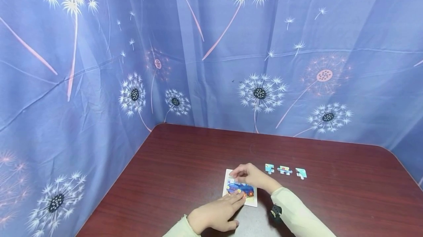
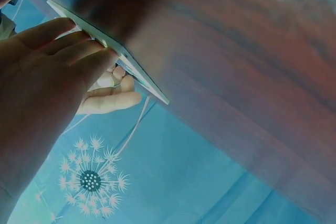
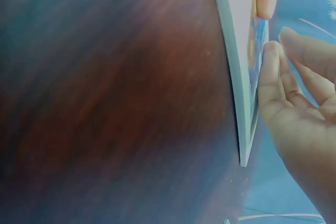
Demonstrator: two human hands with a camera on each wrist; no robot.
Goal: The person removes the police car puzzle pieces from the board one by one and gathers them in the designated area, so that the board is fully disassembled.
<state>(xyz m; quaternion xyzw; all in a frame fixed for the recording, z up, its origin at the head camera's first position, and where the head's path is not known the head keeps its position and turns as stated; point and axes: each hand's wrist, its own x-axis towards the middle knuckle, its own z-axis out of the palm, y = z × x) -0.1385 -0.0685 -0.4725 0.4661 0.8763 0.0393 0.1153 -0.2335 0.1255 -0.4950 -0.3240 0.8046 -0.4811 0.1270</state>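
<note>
A small white-framed jigsaw puzzle (image 1: 251, 200) with a blue vehicle picture lies on the table. My left hand (image 1: 218, 213) rests on its lower left part with fingers extended, and the left wrist view shows those fingers (image 2: 79, 51) on the board's face. Over the upper left part of the puzzle is my right hand (image 1: 252, 175), its fingers bent toward the board. Seen from the right wrist, the thumb and fingertips (image 3: 270, 53) are close to the puzzle's surface. Whether they pinch a piece is not visible. The hands hide part of the picture.
Three loose jigsaw pieces lie in a row right of the puzzle: a left one (image 1: 269, 168), a middle one (image 1: 284, 170) and a right one (image 1: 301, 172). The dark red wooden table (image 1: 185, 156) meets a blue dandelion-patterned curtain (image 1: 211, 94) at its back and left.
</note>
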